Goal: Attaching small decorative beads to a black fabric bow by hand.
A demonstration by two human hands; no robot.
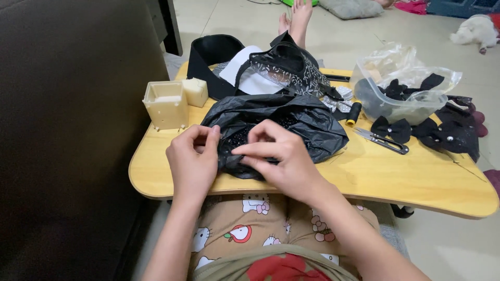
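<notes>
Currently left hand (194, 158) and right hand (276, 156) both pinch the black plastic bag (291, 122); beads (234, 139) between them could spill if it tips.

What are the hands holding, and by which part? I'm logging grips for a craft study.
Both hands pinch the black plastic bag at its near edge: the left hand at the left side, the right hand pressing the crumpled rim.

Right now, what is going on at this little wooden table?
A seated person works both hands at a crumpled black plastic bag on a small wooden lap table. The left hand pinches its near edge; the right hand presses fingers into the bag's opening. Scissors, black bows and a clear plastic tub lie to the right, untouched.
</notes>
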